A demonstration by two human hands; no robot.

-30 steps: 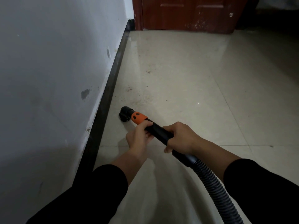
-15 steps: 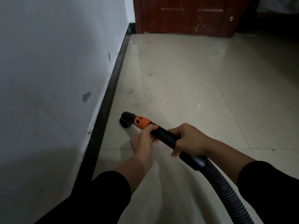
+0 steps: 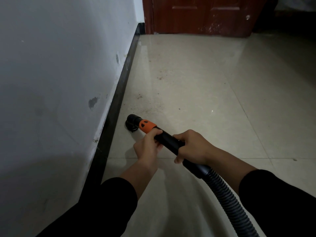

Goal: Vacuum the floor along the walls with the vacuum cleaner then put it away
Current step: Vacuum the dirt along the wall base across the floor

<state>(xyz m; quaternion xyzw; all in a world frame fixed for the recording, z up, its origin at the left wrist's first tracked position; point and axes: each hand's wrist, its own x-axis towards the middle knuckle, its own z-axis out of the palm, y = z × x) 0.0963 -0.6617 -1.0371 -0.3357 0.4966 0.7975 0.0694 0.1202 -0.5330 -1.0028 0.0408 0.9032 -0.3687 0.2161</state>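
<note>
The vacuum's black nozzle rests on the cream tiled floor, a short way right of the black skirting board. An orange collar joins the nozzle to a black rigid tube. My left hand grips that tube just behind the collar. My right hand grips it further back, near where the ribbed hose begins. The hose runs off the bottom right; the vacuum's body is out of view.
A grey-white wall with scuff marks fills the left side. Dirt specks lie on the tiles ahead of the nozzle. A dark red wooden door closes the far end. Dark shadow covers the far right.
The nozzle and both hands have stayed in nearly the same spot beside the skirting; the view shifted slightly. Both grips are unchanged.
</note>
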